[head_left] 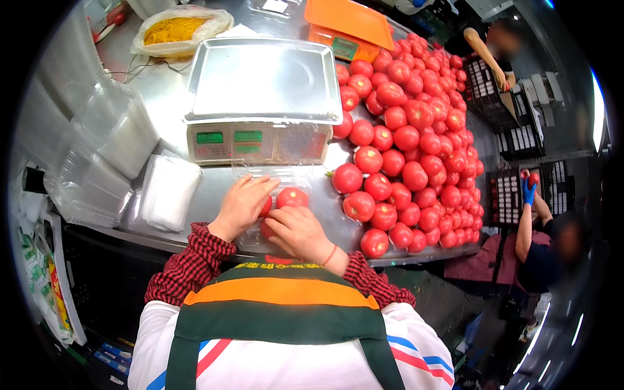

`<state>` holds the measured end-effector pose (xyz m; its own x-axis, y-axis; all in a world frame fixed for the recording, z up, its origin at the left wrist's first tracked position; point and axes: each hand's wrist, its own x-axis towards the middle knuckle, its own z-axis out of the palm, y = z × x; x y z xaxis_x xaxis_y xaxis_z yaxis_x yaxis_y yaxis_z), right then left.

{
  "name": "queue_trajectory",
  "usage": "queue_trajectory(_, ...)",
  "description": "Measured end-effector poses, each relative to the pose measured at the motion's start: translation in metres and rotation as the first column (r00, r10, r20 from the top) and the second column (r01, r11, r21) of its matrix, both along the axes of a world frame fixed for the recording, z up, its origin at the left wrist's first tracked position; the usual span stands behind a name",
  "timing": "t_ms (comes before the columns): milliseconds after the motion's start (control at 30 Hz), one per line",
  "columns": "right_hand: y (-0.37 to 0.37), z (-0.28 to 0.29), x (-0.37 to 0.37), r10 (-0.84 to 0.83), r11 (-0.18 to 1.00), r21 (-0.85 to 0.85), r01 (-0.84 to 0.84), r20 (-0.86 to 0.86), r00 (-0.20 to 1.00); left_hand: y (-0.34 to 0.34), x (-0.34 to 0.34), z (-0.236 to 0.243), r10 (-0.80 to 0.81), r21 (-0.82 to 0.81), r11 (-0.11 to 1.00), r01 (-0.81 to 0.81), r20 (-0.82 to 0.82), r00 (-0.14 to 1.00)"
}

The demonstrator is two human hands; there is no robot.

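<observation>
In front of me on the metal table sits a clear plastic clamshell box (252,243) with red tomatoes in it. One tomato (292,196) shows plainly at its far right; others are partly covered by my hands. My left hand (244,201) curves over the left tomato (266,207), its fingers together and pointing right. My right hand (300,231) is cupped over the near tomato (266,229), fingers bent to the left. Both thumbs are mostly hidden. Just beyond the box stands a weighing scale (263,78) with a bare steel pan.
To the right, a big heap of tomatoes (416,143) reaches the table's edge. Stacked clear boxes (107,143) and white plastic bags (170,192) lie left. Farther back are an orange scale (351,26) and a bag of yellow bands (175,29). Two people work by black crates (504,198) at right.
</observation>
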<state>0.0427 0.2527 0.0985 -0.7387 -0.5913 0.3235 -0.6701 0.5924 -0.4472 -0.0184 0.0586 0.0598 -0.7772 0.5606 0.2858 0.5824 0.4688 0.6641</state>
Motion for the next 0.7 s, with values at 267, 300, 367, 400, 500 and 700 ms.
queue_trajectory(267,0.011,0.107,-0.145,-0.131,0.974,-0.198,0.111,-0.09,0.987,-0.062,0.036,0.015,0.413,0.193,0.895,-0.402,-0.022,0.91)
queue_trajectory(300,-0.001,0.114,-0.176,-0.117,0.977,-0.192,0.09,-0.134,0.984,-0.074,0.042,0.013,0.414,0.122,0.906,-0.406,-0.048,0.909)
queue_trajectory(367,-0.042,0.118,-0.247,-0.003,0.98,-0.198,-0.022,-0.124,0.992,-0.096,0.056,0.006,0.41,0.016,0.912,-0.41,-0.032,0.912)
queue_trajectory(400,-0.067,0.116,-0.281,0.004,0.976,-0.216,-0.015,-0.051,0.999,-0.106,0.061,0.002,0.398,-0.015,0.917,-0.398,-0.026,0.917)
queue_trajectory(500,-0.156,0.098,-0.382,-0.001,0.982,-0.187,-0.009,-0.052,0.999,-0.125,0.074,-0.015,0.476,-0.045,0.875,-0.482,-0.107,0.873)
queue_trajectory(700,-0.288,0.036,-0.529,-0.355,0.918,0.225,0.327,0.1,0.929,-0.131,0.069,-0.044,0.45,-0.077,0.867,-0.492,-0.302,0.84)
